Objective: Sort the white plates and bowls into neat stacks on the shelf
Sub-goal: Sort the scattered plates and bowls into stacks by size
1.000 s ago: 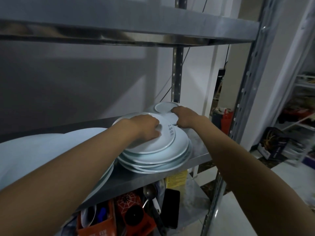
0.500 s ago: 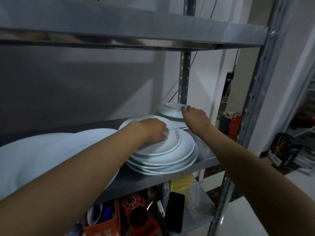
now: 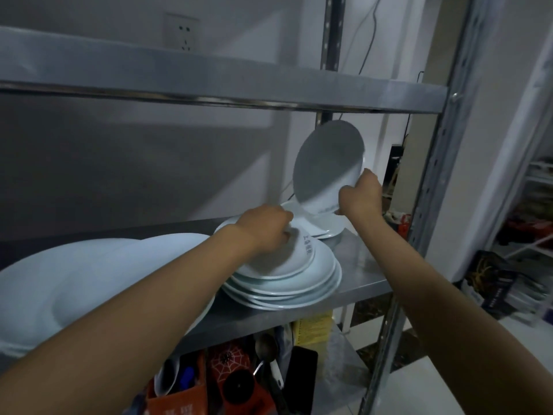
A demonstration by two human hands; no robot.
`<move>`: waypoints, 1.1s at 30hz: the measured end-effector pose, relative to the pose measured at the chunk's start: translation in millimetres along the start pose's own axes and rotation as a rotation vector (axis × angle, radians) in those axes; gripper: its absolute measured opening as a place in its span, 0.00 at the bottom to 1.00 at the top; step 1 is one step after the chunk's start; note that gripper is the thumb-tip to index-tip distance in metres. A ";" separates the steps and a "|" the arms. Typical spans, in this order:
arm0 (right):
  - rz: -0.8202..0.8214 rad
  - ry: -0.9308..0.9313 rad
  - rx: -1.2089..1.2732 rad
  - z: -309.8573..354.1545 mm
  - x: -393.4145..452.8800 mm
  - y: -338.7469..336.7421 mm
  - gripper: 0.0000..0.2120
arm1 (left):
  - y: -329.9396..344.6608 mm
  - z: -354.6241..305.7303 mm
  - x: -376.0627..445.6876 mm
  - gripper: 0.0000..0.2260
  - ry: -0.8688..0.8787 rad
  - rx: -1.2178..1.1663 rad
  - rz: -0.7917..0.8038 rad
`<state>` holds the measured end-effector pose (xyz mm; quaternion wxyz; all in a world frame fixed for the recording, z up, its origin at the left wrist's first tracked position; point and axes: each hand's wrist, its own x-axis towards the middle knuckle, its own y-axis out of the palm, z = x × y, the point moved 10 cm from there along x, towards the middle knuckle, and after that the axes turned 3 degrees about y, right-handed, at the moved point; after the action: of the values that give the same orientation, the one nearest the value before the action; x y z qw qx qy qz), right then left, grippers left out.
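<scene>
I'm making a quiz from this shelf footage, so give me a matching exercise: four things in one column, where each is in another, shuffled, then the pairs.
Things:
1. right hand
2. left hand
3. orange box
4. wall socket

Places:
A. above the top shelf board
B. on the front plate stack
C. gripping the tilted raised dish
D. on the lower shelf

Pairs: 1-C, 2-B, 3-D, 4-A
</scene>
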<state>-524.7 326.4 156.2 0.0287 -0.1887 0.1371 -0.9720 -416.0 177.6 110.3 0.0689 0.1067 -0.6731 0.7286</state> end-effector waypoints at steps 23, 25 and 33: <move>0.205 0.424 0.448 -23.6 -108.8 3.6 0.06 | -105.3 20.3 -150.7 0.11 0.011 -0.211 -0.459; 0.183 0.452 0.378 -39.1 -112.7 -0.4 0.07 | -99.4 25.0 -153.3 0.11 -0.012 -0.220 -0.425; 0.210 0.486 0.265 -73.5 -130.0 -0.9 0.06 | -76.7 19.8 -148.8 0.14 -0.051 -0.244 -0.240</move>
<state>-431.8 360.0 44.3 0.1197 0.0704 0.0305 -0.9898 -252.0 170.9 148.9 0.1506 0.1954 -0.7405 0.6251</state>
